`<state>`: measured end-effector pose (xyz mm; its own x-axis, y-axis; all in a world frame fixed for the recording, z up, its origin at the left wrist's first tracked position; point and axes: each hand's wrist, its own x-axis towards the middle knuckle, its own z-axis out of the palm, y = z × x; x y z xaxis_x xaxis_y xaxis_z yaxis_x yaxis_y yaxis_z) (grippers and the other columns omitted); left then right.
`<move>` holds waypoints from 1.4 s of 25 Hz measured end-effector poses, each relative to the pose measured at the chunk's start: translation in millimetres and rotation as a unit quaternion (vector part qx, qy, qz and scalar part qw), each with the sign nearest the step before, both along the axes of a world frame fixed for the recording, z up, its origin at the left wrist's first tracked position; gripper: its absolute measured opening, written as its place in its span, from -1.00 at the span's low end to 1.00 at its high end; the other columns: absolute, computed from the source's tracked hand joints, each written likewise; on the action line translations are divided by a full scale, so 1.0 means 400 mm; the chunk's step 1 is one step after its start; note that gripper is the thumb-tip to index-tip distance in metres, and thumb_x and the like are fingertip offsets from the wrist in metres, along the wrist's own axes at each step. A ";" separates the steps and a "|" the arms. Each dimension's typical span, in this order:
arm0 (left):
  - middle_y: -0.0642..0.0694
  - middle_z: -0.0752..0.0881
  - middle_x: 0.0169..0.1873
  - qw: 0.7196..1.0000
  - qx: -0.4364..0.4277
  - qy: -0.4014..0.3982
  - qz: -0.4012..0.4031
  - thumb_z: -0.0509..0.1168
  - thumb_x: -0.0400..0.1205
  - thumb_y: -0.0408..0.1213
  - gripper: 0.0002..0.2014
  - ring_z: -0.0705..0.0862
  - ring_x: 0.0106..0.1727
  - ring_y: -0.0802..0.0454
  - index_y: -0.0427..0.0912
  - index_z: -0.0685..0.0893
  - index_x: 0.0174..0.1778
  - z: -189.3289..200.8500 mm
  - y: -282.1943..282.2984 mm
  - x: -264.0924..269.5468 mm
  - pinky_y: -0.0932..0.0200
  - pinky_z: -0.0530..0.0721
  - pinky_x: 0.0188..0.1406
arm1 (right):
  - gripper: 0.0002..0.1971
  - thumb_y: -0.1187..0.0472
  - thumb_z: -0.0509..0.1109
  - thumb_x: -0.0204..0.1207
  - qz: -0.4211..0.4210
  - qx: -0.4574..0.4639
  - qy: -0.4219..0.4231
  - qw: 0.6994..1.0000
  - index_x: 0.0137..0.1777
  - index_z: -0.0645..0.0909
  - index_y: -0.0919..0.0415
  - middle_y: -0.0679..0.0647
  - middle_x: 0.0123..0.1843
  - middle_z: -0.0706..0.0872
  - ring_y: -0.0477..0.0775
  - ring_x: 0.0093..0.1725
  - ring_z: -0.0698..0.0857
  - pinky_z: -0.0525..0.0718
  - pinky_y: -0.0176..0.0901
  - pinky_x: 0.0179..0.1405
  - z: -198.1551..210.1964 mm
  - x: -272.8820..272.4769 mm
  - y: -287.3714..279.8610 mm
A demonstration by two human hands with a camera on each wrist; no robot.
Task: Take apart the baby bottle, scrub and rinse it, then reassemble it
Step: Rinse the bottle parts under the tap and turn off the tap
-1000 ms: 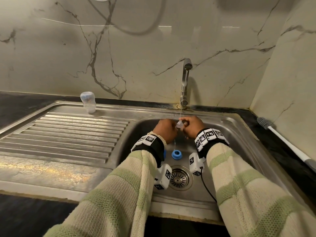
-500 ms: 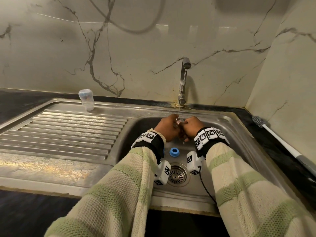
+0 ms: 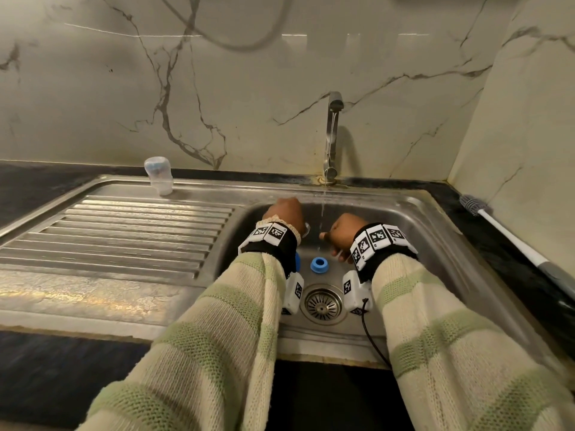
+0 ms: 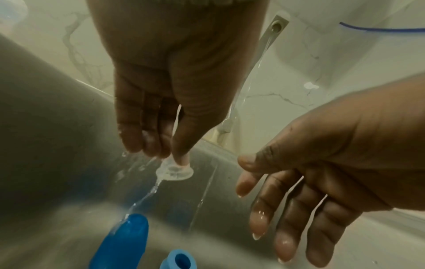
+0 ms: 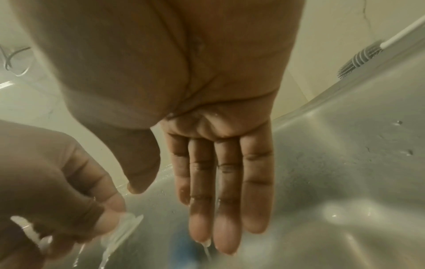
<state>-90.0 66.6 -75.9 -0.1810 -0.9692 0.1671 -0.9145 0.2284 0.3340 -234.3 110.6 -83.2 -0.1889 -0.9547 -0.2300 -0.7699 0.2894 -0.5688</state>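
Note:
My left hand (image 3: 287, 214) (image 4: 165, 149) pinches a clear silicone teat (image 4: 174, 171) (image 5: 122, 231) by thumb and fingertips over the sink basin (image 3: 404, 244), left of the tap's water stream (image 3: 323, 209). Water drips off the teat. To the right of the stream my right hand (image 3: 340, 236) (image 5: 220, 182) hangs with straight wet fingers and holds nothing. A blue screw ring (image 3: 319, 265) (image 4: 177, 260) lies on the basin floor below the hands. Beside it lies a blue part (image 4: 124, 240), mostly hidden by my left wrist in the head view. The clear bottle body (image 3: 158, 175) stands on the drainboard's back edge.
The tap (image 3: 331, 135) runs at the back of the sink. A drain strainer (image 3: 322, 304) sits near the basin's front. The ribbed drainboard (image 3: 118, 234) spreads to the left. A bottle brush (image 3: 510, 231) (image 5: 361, 60) lies on the dark counter at right.
My hands, pressed together on the teat under the stream, have parted. The right hand let go and moved right; the left keeps the teat and moved left.

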 end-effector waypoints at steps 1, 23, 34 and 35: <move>-0.14 0.73 -0.05 0.999 0.027 -0.022 0.001 0.51 0.54 -0.19 -0.72 0.69 -0.12 -0.11 -0.21 0.70 0.10 -0.006 0.002 0.000 0.03 0.72 -0.07 | -0.66 -0.02 0.38 0.59 0.010 0.005 0.012 1.000 0.01 0.68 0.31 0.25 -0.13 0.83 0.26 -0.21 0.82 0.78 0.04 -0.12 -0.002 0.000 0.000; -0.31 0.72 0.16 1.000 -0.002 -0.012 0.008 0.43 0.62 -0.27 -0.70 0.72 0.14 -0.21 -0.35 0.67 0.20 0.019 0.017 -0.001 0.07 0.64 -0.02 | -0.89 0.24 0.47 0.48 -0.003 -0.085 0.124 0.989 -0.19 0.59 0.24 0.16 -0.20 0.67 0.17 -0.19 0.66 0.58 -0.12 -0.20 0.007 0.005 -0.065; -0.22 0.83 0.01 0.993 -0.080 0.085 -0.022 0.37 0.64 -0.35 -0.82 0.77 0.08 -0.15 -0.20 0.86 0.08 0.033 0.015 0.008 0.01 0.73 0.20 | -0.64 -0.20 0.47 0.17 0.017 0.027 0.115 0.993 -0.27 0.60 0.08 0.12 -0.21 0.80 0.25 -0.23 0.79 0.77 0.17 -0.09 -0.104 -0.033 -0.158; -0.20 0.83 0.05 0.990 -0.103 0.097 -0.017 0.36 0.65 -0.38 -0.79 0.77 0.10 -0.14 -0.17 0.84 0.13 0.038 0.016 0.007 0.02 0.71 0.23 | -0.68 -0.17 0.49 0.24 0.022 0.025 0.111 0.993 -0.28 0.58 0.07 0.12 -0.19 0.79 0.25 -0.20 0.80 0.77 0.17 -0.06 -0.083 -0.021 -0.127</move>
